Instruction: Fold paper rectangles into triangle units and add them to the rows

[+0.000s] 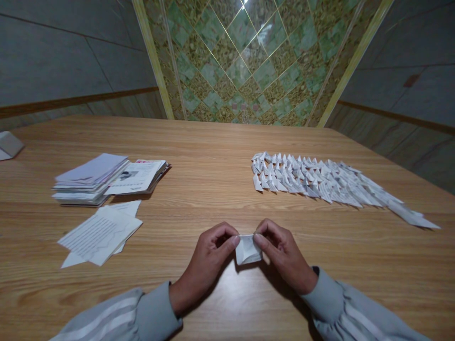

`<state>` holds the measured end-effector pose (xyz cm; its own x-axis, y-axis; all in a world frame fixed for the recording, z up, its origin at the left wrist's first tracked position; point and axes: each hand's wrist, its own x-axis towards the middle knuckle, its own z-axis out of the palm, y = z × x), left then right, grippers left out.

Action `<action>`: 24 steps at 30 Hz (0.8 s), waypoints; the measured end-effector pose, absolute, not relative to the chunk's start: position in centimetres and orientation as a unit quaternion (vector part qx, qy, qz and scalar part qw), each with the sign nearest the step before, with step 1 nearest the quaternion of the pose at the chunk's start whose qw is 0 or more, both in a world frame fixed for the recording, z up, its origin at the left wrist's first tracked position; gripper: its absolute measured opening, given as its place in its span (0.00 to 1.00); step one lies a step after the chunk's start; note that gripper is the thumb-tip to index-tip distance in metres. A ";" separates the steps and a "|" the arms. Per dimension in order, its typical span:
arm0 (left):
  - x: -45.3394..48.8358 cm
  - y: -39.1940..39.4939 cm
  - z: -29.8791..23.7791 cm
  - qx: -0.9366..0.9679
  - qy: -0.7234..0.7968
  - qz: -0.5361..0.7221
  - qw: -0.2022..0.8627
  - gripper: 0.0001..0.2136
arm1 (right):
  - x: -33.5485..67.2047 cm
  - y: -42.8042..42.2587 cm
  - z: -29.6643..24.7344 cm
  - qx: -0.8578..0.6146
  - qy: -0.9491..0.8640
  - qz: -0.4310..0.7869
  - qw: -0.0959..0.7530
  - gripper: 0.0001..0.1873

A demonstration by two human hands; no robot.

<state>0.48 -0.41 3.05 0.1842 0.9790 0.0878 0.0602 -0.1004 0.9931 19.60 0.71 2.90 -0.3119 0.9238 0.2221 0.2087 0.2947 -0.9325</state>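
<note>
A small folded piece of paper (248, 251), whitish with creases across it, is held up just above the wooden table between both hands. My left hand (216, 253) pinches its upper left corner between thumb and fingers. At the upper right corner, my right hand (282, 251) grips it the same way. The paper's lower edge hangs free and casts a shadow. Fingers partly hide its top corners.
Several folded paper boats (302, 177) stand in rows at the right of the table (199, 142). Left lie a stack of paper (90, 173), printed booklets (140, 175) and loose printed sheets (103, 232). A white block-like object (10, 144) sits far left. A tiled wall (245, 61) rises behind.
</note>
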 end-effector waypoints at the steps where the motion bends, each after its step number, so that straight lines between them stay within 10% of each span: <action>1: 0.5 -0.5 3.0 0.592 0.446 0.450 0.498 0.11 | 19.6 0.7 3.0 -0.409 -0.698 0.426 0.404 0.13; 24: 1.7 -1.1 2.7 0.494 0.424 0.461 0.603 0.07 | 18.8 0.6 2.3 -0.428 -0.600 0.470 0.486 0.14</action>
<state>1.74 -1.08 2.71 0.2153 0.9749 -0.0560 -0.1377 0.0871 0.9866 18.83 0.58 2.25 -0.1617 0.9700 0.1815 0.0565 0.1927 -0.9796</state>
